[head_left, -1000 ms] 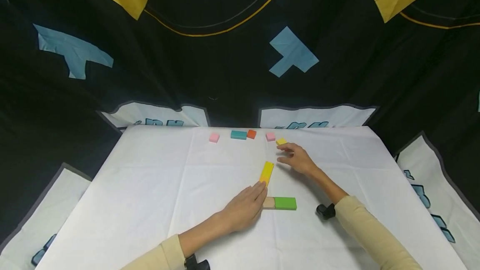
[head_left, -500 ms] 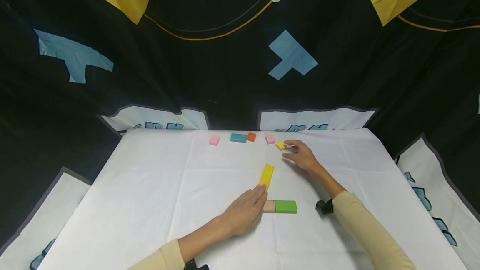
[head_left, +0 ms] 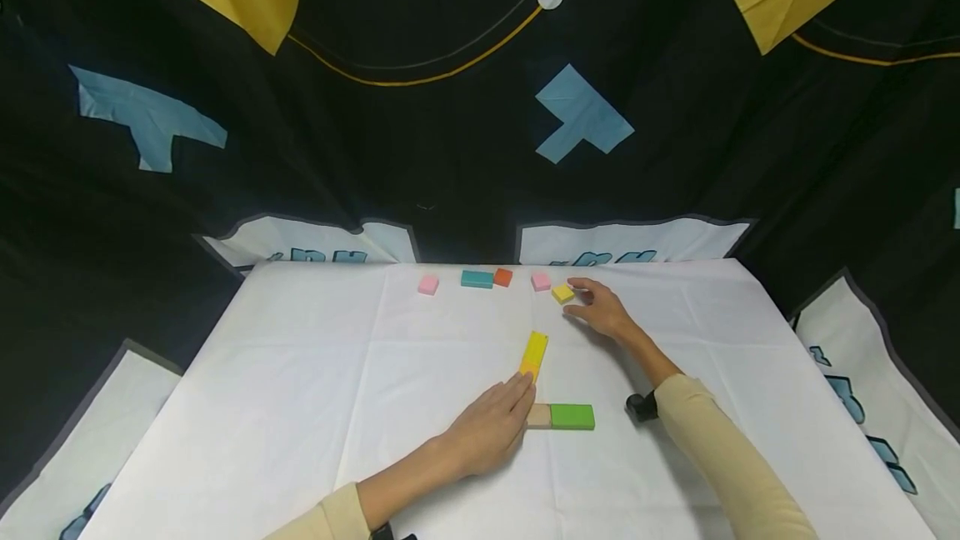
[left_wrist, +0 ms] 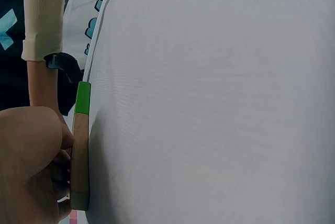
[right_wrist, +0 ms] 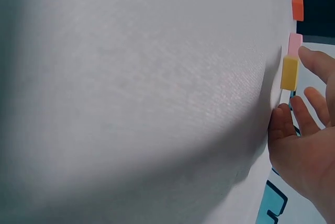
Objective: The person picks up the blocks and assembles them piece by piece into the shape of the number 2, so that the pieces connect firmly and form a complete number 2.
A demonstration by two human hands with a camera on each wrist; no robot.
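Note:
My left hand lies with extended fingers over the near end of a long yellow block and beside a plain wooden block. In the left wrist view the wooden block runs along the fingers, its far end meeting a green block. How much of it the palm covers in the head view is hidden. Just right of a small yellow block, my right hand hovers with thumb and fingers spread apart. The right wrist view shows that yellow block near the thumb, with nothing gripped.
Along the table's far edge stand a pink block, a teal block touching an orange block, and another pink block. White cloth covers the table; a black curtain hangs behind.
My right hand has shifted slightly right, so its fingertips no longer cover part of the small yellow block. My left hand stays in place. The head view has tilted up a little.

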